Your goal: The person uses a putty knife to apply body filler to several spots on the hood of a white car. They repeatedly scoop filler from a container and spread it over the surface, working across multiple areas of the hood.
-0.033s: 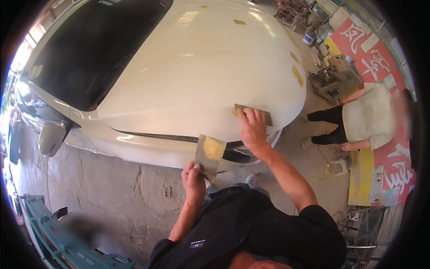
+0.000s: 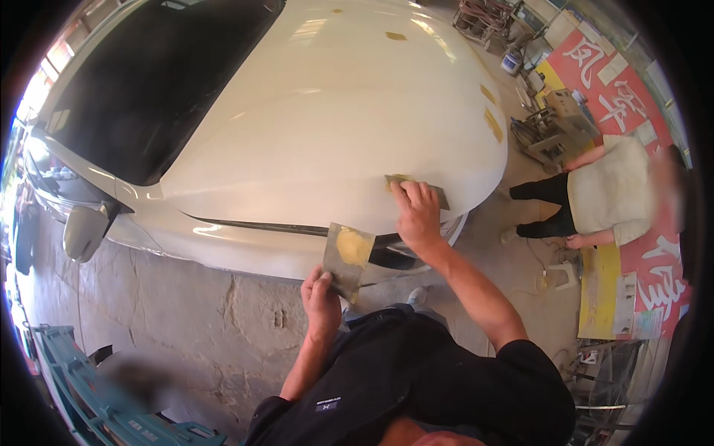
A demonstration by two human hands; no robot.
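Observation:
My right hand (image 2: 420, 223) grips a flat grey spreader (image 2: 435, 195) against the lower right part of the white hood (image 2: 312, 126), with yellow paste at the blade's left end. My left hand (image 2: 321, 297), closer to my body, holds a square grey plate (image 2: 346, 275) with a yellow lump of paste (image 2: 353, 245) on it, beside the fender's edge. Small yellow patches (image 2: 492, 125) mark the hood's far and right parts.
A dark windshield (image 2: 156, 82) and mirror (image 2: 83, 232) lie left. At right a person (image 2: 606, 189) stands before red-and-yellow signboards (image 2: 602, 297), near equipment (image 2: 550, 126). Teal plastic panels (image 2: 56, 364) sit lower left, on cracked concrete (image 2: 193, 312).
My right hand and the spreader have shifted very slightly to the left on the hood. My left hand and the plate stay in place.

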